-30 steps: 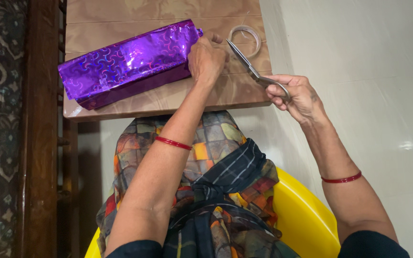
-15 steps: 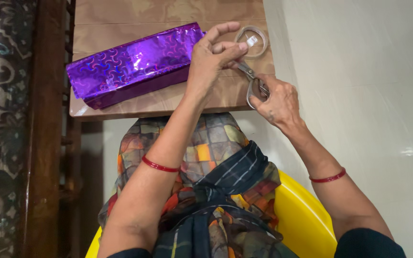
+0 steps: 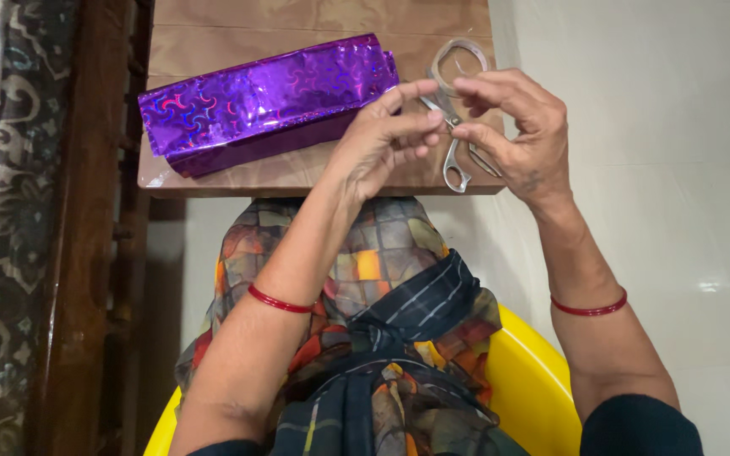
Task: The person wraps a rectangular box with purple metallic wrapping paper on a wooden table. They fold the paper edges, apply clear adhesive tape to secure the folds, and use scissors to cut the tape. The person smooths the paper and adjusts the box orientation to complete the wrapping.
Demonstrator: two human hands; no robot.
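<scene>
A long box wrapped in shiny purple paper (image 3: 268, 101) lies on a small wooden table (image 3: 297, 25). A roll of clear tape (image 3: 460, 61) sits to the right of the box. My right hand (image 3: 517, 127) is just below the roll and has metal scissors (image 3: 456, 165) in its lower fingers, with one handle loop hanging free. Its forefinger and thumb reach toward the roll. My left hand (image 3: 382, 139) comes in from the left, fingertips pinched together beside the scissor blades. Whether clear tape is between those fingertips is too faint to tell.
I sit on a yellow plastic chair (image 3: 534, 380) with a patterned cloth over my lap. The table's near edge is just below my hands. Dark wooden furniture (image 3: 86, 253) and a patterned fabric stand at the left. A pale tiled floor lies to the right.
My left hand left the end of the purple box and moved right to the tape roll. My right hand brought the scissors up and left to meet it.
</scene>
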